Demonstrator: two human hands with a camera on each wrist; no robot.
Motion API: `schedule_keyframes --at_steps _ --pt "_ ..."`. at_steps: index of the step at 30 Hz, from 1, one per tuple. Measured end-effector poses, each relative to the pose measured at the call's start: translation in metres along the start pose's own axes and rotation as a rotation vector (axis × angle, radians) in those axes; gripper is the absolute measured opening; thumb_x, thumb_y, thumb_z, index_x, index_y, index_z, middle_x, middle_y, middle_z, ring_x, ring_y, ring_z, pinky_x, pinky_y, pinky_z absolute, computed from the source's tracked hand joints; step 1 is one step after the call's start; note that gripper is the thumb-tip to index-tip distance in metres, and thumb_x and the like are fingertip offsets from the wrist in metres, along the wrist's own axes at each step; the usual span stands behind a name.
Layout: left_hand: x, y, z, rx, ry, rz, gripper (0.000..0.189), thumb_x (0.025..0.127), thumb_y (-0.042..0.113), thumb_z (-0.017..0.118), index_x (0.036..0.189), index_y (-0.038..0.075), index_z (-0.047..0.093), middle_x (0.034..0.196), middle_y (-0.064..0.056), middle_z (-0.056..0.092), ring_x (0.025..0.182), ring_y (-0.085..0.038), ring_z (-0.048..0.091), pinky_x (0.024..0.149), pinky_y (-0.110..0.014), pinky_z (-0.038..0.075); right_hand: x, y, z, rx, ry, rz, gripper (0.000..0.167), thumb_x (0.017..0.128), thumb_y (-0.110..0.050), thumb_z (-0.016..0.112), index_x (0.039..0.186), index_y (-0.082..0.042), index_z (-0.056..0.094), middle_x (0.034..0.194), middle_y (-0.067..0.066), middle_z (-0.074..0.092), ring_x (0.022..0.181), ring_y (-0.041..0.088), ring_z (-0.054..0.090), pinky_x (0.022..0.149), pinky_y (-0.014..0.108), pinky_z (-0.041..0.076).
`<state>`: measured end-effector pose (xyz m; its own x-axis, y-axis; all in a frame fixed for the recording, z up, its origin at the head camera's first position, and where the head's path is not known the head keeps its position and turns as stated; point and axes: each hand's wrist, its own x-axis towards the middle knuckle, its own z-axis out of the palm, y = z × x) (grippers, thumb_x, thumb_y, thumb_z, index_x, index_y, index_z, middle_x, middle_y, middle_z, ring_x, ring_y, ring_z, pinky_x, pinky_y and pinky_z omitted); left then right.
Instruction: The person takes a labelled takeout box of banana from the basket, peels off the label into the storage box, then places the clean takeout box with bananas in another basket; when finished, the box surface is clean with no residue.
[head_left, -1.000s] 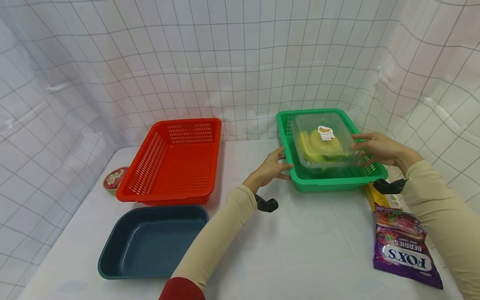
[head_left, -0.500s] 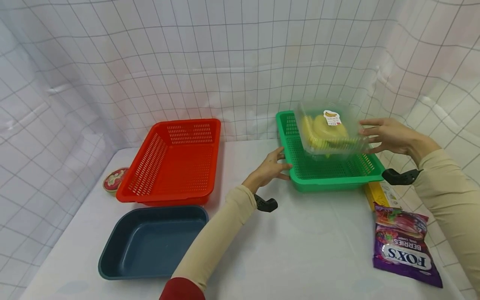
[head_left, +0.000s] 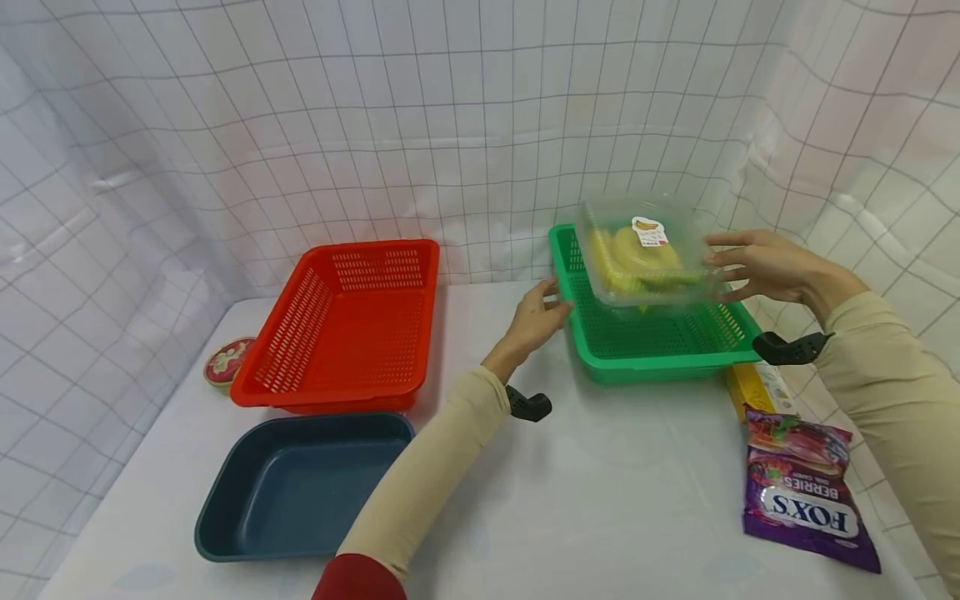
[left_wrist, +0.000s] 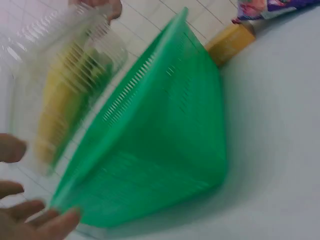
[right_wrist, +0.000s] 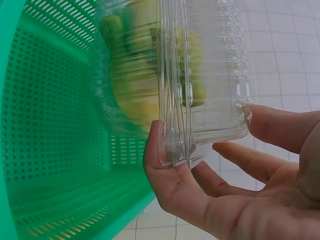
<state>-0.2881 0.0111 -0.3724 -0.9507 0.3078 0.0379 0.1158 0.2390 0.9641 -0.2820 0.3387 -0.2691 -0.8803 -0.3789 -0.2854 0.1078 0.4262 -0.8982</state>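
Above the green basket (head_left: 660,367) hangs a clear plastic clamshell box (head_left: 693,225) with yellow bananas (head_left: 626,250) in it and a banana label on its lid. My right hand (head_left: 780,267) grips the box by its right end, thumb on one side and fingers on the other, as the right wrist view shows. The box leans slightly in the head view, and the bananas show through its ribbed wall (right_wrist: 220,60) up close. My left hand (head_left: 532,321) is beside the basket's left rim, fingers spread and holding nothing; its fingertips (left_wrist: 65,222) overlap the rim in the left wrist view.
A red basket (head_left: 337,398) stands at left, with a dark blue tray (head_left: 315,492) in front and a round red-topped tub (head_left: 227,362) beside it. At right lie a purple candy bag (head_left: 806,492) and a yellow box (head_left: 753,387). Gridded white cloth hangs behind.
My right hand has lifted the banana box up from the green basket, then shifted it a little left. My left hand has moved slightly up along the basket's left side.
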Motion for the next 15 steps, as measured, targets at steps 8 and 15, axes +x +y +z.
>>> schedule_keyframes --at_steps 8,15 --pt "0.007 0.043 0.001 -0.091 0.072 0.024 0.071 0.097 0.047 0.058 0.153 0.01 0.032 0.15 -0.011 0.041 0.124 -0.025 0.055 0.097 -0.033 0.05 0.004 -0.008 0.011 0.003 -0.007 -0.011 0.069 0.106 -0.019 0.043 0.156 0.0 -0.001 0.158 0.033 0.001 0.14 0.055 0.016 0.098 0.057 0.046" --pt "0.001 0.056 -0.004 -0.161 0.042 -0.006 0.072 0.094 0.037 0.066 0.153 0.011 0.035 0.149 -0.01 0.042 0.12 -0.024 0.057 0.094 -0.032 0.052 0.002 -0.015 0.02 0.027 -0.012 -0.019 0.072 0.106 -0.02 0.045 0.156 0.0 -0.002 0.158 0.032 0.002 0.141 0.054 0.015 0.098 0.057 0.046"
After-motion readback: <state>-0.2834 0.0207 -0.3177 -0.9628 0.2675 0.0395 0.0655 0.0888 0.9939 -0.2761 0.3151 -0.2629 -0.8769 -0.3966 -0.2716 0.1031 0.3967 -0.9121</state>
